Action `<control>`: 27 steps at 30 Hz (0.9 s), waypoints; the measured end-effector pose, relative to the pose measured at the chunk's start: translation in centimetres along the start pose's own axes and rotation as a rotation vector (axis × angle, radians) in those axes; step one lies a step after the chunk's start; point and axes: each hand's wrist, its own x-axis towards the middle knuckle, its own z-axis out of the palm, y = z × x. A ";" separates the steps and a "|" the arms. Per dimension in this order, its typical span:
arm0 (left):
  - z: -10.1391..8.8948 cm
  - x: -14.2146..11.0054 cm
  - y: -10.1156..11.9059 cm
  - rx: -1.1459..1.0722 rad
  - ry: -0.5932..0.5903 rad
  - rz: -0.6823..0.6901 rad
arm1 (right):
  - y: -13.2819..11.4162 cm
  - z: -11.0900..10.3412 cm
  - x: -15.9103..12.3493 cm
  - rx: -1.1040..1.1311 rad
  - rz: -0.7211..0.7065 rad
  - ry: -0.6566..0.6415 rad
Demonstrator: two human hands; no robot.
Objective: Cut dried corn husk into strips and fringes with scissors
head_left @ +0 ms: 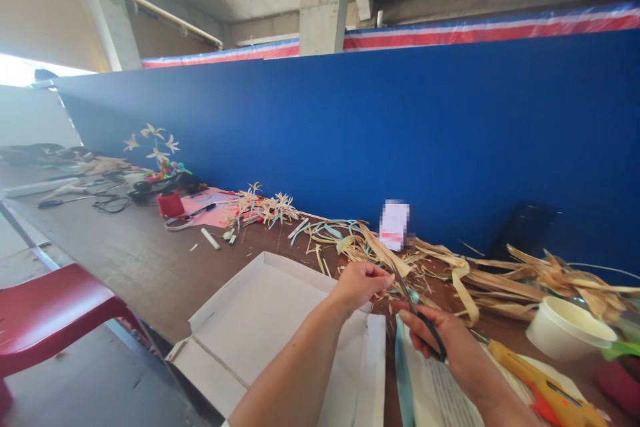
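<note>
My right hand (pixel 440 340) is closed around the black handle of a pair of scissors (pixel 429 332), whose blades point up and away from me. Just left of the blades, my left hand (pixel 359 283) is pinched at the fingertips; what it holds, if anything, is too small to make out. Tan dried leaf strips (pixel 383 247) lie behind both hands, amid thin offcuts. Under my left forearm is an opened white cardboard box (pixel 270 300). A printed sheet (pixel 435 390) lies below my right hand, with a light-blue ribbon (pixel 404 367) along its edge.
At right are a yellow glue gun (pixel 540 380), a cream paper tub (pixel 570 330) and more dried leaves (pixel 575 280). Leaf flowers (pixel 265 207) lie on pink paper (pixel 207 203) beside red tape (pixel 170 204). A blue partition (pixel 400 120) backs the table; a red chair (pixel 60 307) stands left.
</note>
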 end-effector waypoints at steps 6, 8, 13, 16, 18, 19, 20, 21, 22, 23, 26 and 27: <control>0.2 0.1 0.1 -0.049 0.006 -0.034 | 0.4 -0.1 0.2 0.032 0.004 0.030; 0.3 0.0 0.3 -0.064 0.003 -0.044 | 0.4 -0.1 0.2 0.034 0.008 0.028; 0.3 -0.1 0.5 -0.081 0.026 -0.064 | 0.0 0.1 0.1 0.032 0.014 0.020; 0.2 0.0 0.3 -0.081 0.035 -0.074 | -0.1 0.1 0.1 0.041 0.026 0.025; 0.2 0.1 0.2 -0.085 0.048 -0.078 | 0.0 0.1 0.1 0.037 0.027 0.023; 0.2 0.1 0.1 -0.088 0.052 -0.078 | 0.0 0.1 0.1 0.032 0.023 0.020; 0.2 0.2 0.1 -0.092 0.054 -0.076 | -0.1 0.1 0.1 0.027 0.020 0.019; 0.2 0.2 0.1 -0.098 0.056 -0.074 | -0.1 0.2 0.0 0.026 0.017 0.018; 0.2 0.2 0.1 -0.105 0.057 -0.071 | -0.2 0.2 0.0 0.027 0.014 0.016; 0.2 0.2 0.1 -0.114 0.057 -0.070 | -0.2 0.3 0.0 0.029 0.011 0.013; 0.2 0.2 0.2 -0.143 0.065 -0.079 | -0.4 0.4 -0.1 0.018 0.003 -0.008; 0.2 0.2 0.2 -0.156 0.064 -0.085 | -0.5 0.4 -0.1 0.007 0.001 -0.017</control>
